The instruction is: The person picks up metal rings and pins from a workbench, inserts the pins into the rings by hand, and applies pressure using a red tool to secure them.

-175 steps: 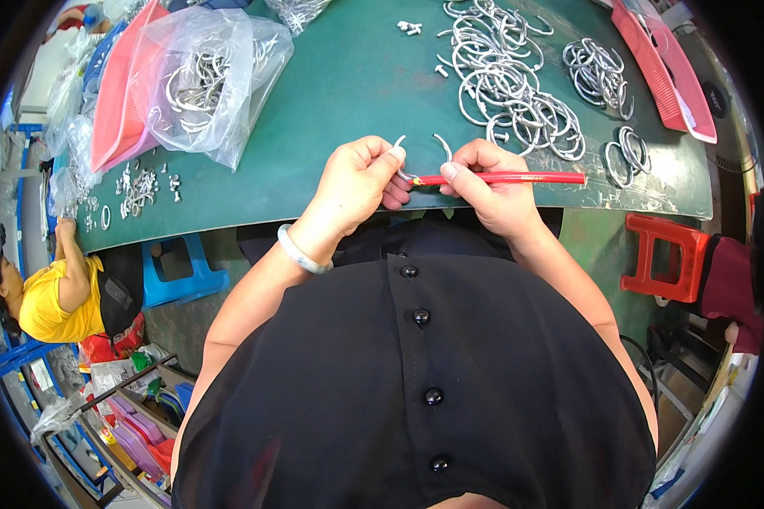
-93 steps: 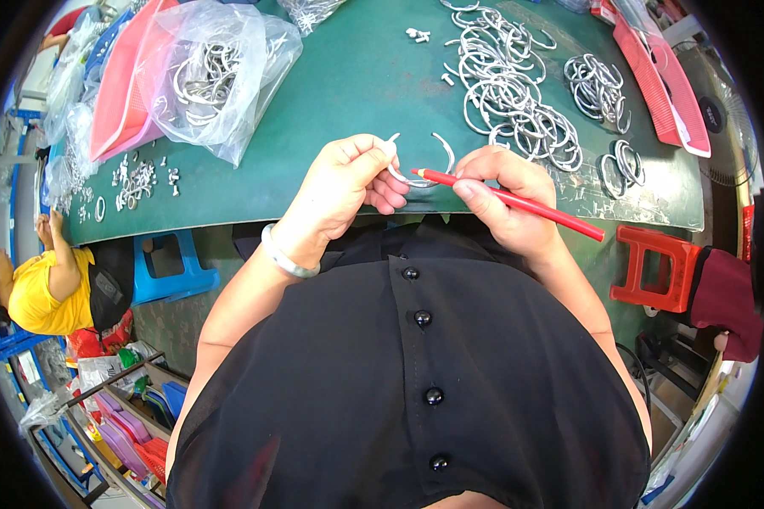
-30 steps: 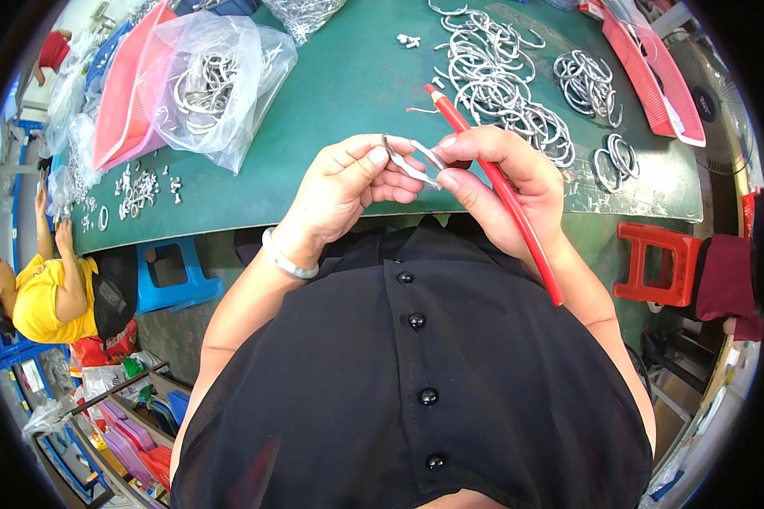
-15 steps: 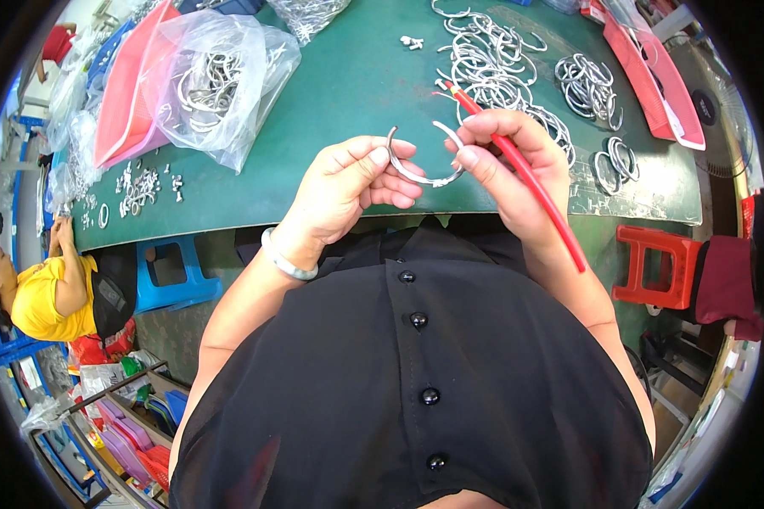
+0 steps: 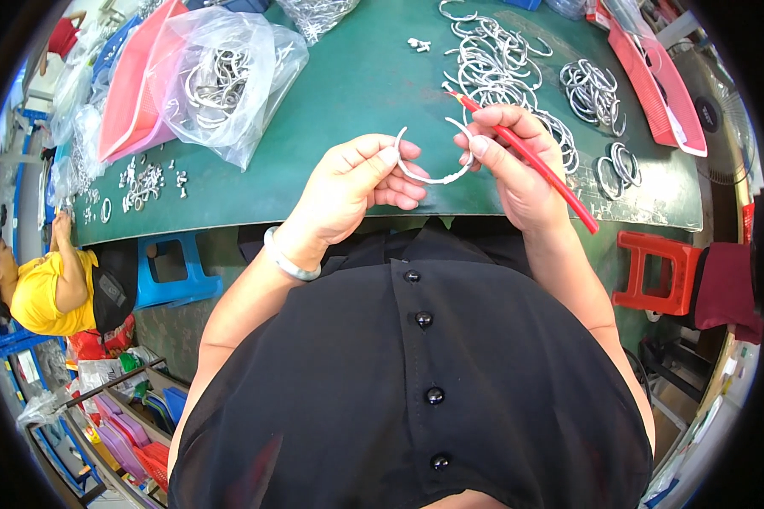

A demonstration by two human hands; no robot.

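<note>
A thin silver cuff bangle (image 5: 435,181) with an open gap at its top is stretched between my hands above the near edge of the table. My left hand (image 5: 339,187) pinches its left arm between thumb and fingers, the other fingers curled below. At the opposite arm, my right hand (image 5: 526,174) grips the bangle with thumb and fingertips. That same hand carries a slim red pencil-like stick (image 5: 573,204), its pointed tip aimed up and left, away from the bangle. Beyond it lies a large heap of similar silver cuffs (image 5: 492,64).
The green table (image 5: 356,93) also bears a smaller cuff pile (image 5: 590,92), a few loose rings (image 5: 620,170), small metal parts (image 5: 142,188), a clear bag (image 5: 267,64) and pink baskets (image 5: 127,106). Red (image 5: 654,276) and blue (image 5: 178,280) stools flank me. A person in yellow (image 5: 47,293) sits left.
The bangle has turned a little, showing a rounder, wider shape. My right hand has moved slightly, and the red stick's tip has shifted right and down.
</note>
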